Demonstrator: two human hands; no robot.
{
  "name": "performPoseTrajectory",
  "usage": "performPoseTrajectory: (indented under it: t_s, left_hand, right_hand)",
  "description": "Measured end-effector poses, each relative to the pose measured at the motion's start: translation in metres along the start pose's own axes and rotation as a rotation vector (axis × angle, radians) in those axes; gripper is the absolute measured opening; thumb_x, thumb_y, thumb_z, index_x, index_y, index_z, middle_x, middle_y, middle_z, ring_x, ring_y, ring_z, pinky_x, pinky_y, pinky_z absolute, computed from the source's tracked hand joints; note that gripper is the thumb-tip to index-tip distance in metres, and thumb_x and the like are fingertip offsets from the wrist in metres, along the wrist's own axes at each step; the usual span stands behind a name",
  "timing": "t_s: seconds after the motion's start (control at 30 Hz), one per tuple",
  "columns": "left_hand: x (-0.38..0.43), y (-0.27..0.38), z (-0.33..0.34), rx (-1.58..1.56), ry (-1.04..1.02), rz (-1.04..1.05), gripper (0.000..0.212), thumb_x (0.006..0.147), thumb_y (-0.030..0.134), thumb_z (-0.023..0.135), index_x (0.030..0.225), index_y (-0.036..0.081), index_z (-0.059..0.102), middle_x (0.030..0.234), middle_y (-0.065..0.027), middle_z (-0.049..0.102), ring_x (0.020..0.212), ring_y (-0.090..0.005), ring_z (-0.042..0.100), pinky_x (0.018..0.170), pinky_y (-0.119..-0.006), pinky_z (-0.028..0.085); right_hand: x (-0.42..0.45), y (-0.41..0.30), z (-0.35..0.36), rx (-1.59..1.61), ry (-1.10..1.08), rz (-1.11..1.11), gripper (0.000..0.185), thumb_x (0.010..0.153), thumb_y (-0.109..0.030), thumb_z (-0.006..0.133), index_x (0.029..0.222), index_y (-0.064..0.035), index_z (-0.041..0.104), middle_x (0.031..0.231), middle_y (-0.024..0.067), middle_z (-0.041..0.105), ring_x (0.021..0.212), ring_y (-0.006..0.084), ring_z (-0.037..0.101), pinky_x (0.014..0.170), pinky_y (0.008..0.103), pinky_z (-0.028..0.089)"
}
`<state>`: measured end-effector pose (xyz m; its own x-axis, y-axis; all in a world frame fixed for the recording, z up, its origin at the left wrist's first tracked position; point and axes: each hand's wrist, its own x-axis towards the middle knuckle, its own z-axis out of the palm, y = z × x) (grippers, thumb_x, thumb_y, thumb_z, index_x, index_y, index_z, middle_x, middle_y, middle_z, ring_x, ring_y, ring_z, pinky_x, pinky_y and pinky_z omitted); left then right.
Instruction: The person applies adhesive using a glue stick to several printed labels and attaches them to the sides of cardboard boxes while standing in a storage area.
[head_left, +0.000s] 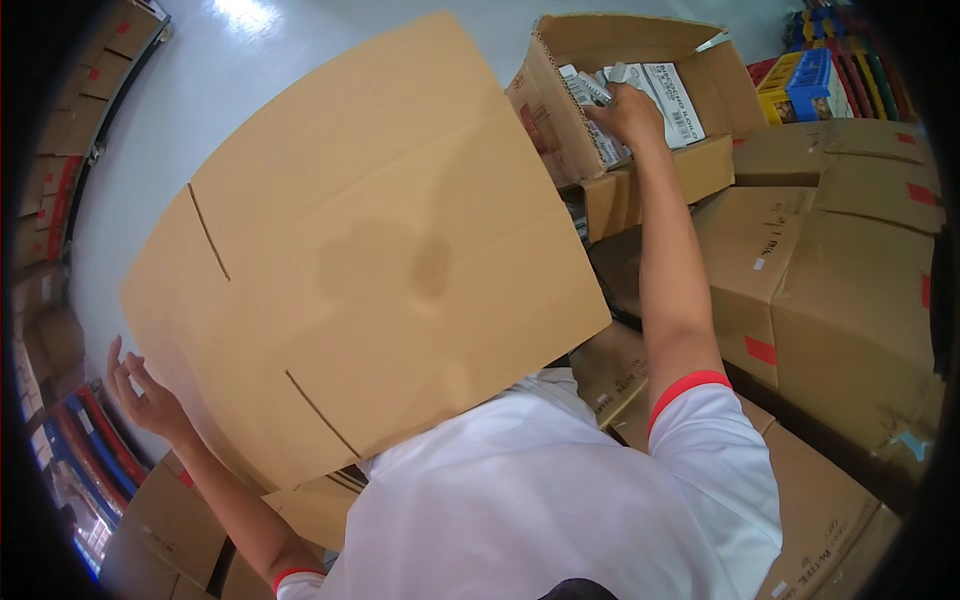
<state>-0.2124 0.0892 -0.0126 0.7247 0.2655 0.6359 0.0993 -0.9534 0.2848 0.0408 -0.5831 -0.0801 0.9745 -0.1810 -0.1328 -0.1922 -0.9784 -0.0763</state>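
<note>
A large flat cardboard sheet (360, 247) with two slits lies in front of my body, its near edge against my white shirt. My left hand (142, 394) is raised beside the sheet's left edge, fingers apart, with nothing seen in it. At the upper right, my right hand (630, 112) reaches into an open cardboard box (559, 112). Its fingers are around or against a small clear and silvery item (595, 88); whether they grip it cannot be told. White printed labels or sheets (675, 101) with barcodes lie in the box under the hand.
Closed cartons (855, 300) with red tape marks are stacked at the right. Behind them are yellow and blue plastic crates (810, 86). Cartons on a shelf (112, 97) line the upper left. More cartons (165, 517) and red and blue items (97, 442) are at the lower left.
</note>
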Motion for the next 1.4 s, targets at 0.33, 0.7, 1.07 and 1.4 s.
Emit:
performPoseTrajectory:
  t_s: [0.33,0.7,1.07,1.4]
  left_hand:
    - [-0.026,0.007,0.005,-0.093,-0.114,-0.192,0.034,0.112,0.023,0.055,0.099,-0.004,0.071,0.121,-0.0057,0.075,0.087,-0.0119,0.060,0.078,-0.026,0.050]
    - [-0.027,0.026,0.013,-0.107,-0.142,-0.154,0.025,0.110,0.016,0.057,0.108,-0.004,0.070,0.120,-0.0099,0.075,0.098,-0.0171,0.066,0.090,-0.032,0.054]
    - [-0.026,0.030,0.006,-0.191,-0.136,-0.166,0.024,0.110,0.017,0.056,0.115,-0.002,0.070,0.124,-0.0123,0.073,0.117,-0.0222,0.066,0.106,-0.037,0.049]
    - [-0.024,0.042,0.012,-0.177,-0.132,-0.153,0.020,0.109,0.013,0.057,0.112,-0.002,0.070,0.121,-0.0139,0.073,0.116,-0.0247,0.067,0.104,-0.037,0.050]
  right_hand:
    - [0.020,0.025,0.006,0.285,0.006,0.035,0.046,0.078,-0.034,0.087,0.107,0.0006,0.078,0.101,0.0225,0.077,0.095,0.0376,0.074,0.088,0.0465,0.056]
    - [0.013,0.026,0.008,0.320,0.065,-0.106,0.035,0.084,-0.029,0.080,0.100,0.0019,0.076,0.084,0.0207,0.073,0.077,0.0329,0.069,0.077,0.0439,0.053]
    - [0.000,0.002,0.000,0.405,0.069,-0.083,0.034,0.086,-0.030,0.078,0.109,-0.0042,0.079,0.085,0.0226,0.075,0.080,0.0380,0.073,0.077,0.0457,0.055]
    - [-0.006,0.001,0.010,0.255,0.198,-0.150,0.030,0.090,-0.026,0.073,0.118,-0.0141,0.078,0.098,0.0233,0.075,0.095,0.0435,0.071,0.084,0.0496,0.055]
